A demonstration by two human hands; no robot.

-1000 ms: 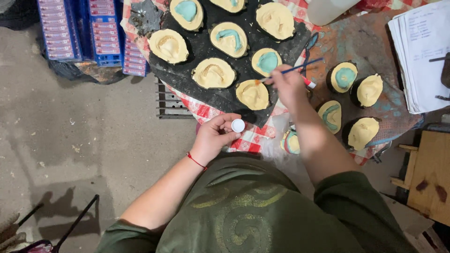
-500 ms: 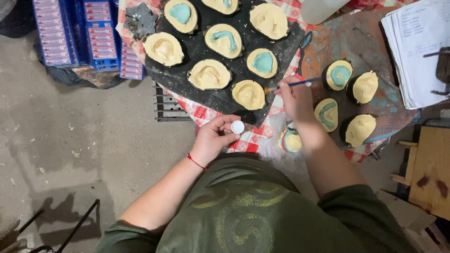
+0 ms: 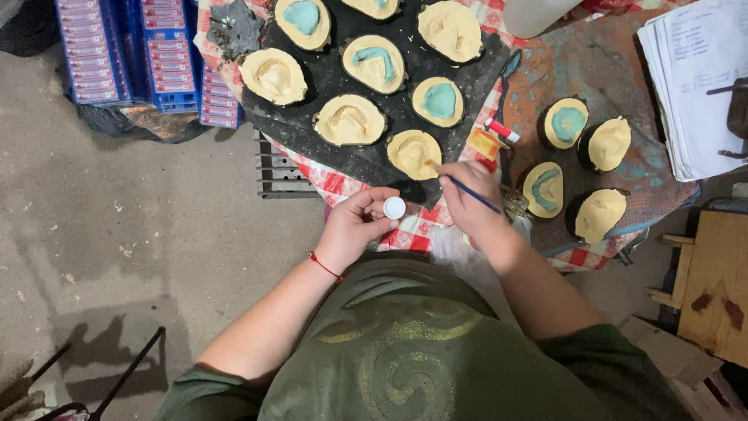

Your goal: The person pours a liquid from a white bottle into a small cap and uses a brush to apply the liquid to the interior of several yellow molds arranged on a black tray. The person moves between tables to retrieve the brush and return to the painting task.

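A small white cap [image 3: 394, 207] is pinched in the fingers of the left hand [image 3: 354, 230], just below the black mat [image 3: 343, 78]. To its right, the right hand [image 3: 467, 199] is closed on a thin blue brush [image 3: 467, 193], its tip touching the nearest cream mould [image 3: 414, 153]. Strokes are best kept light and inside the mould's rim, with the cap held level and close.

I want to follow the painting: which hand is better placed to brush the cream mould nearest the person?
Right. The right hand holds the brush, tip at the cream mould; the left hand holds a small white cap.
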